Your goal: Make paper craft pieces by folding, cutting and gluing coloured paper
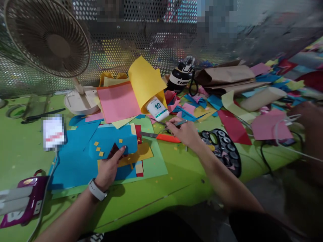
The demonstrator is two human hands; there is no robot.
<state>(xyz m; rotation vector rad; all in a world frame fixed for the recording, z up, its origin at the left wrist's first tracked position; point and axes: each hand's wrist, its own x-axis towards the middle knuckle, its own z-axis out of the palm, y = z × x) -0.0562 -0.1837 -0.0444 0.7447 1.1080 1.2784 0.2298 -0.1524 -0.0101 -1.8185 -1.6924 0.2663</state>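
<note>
My left hand (111,166), with a white-banded watch on its wrist, pinches a small dark red piece of paper (114,150) over a blue paper sheet (126,139). Several tiny yellow paper squares (98,149) lie on the blue sheet beside it. My right hand (183,131) is closed around a slim grey metal tool (181,123); its exact kind is not clear. Below and left of that hand, an orange-handled knife (168,137) lies on the green table. A white bottle marked 10 (157,109) stands tilted just beyond.
A fan (82,99) stands at back left, near a phone (53,131) on a cable. A purple device (27,198) sits front left. Yellow paper (146,79), a black bottle (180,77) and paper scraps fill the back. Another person's arm (309,134) is at right, beyond a black holder (224,151).
</note>
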